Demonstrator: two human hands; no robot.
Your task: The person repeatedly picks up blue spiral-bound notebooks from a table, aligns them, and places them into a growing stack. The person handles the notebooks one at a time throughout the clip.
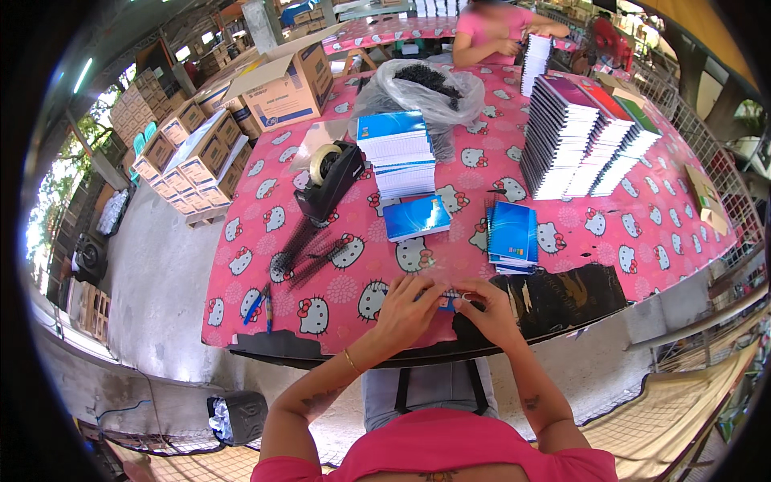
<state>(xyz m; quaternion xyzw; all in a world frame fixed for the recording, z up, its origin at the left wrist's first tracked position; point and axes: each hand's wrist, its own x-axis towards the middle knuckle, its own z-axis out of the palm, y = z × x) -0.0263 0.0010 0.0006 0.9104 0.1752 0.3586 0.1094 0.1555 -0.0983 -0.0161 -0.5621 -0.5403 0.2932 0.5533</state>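
Note:
At the near edge of the table, my left hand (408, 309) and my right hand (487, 312) close on a small blue notebook (446, 304), which they mostly hide. The fingers of both hands meet along its far edge. Just beyond them lies a thin pile of blue spiral notebooks (512, 229), black coil along the left side. A short block of blue-covered sheets (418, 218) rests in front of a taller stack (395, 157) of the same kind. Loose black spiral coils (301, 255) lie to the left.
A black tape dispenser (331, 183) stands left of the tall stack. Behind is a plastic bag (381, 95) of black coils. Tall stacks of spiral notebooks (558, 140) stand at right. Two pens (267, 309) lie at left. Across the table, another person (498, 36) handles notebooks.

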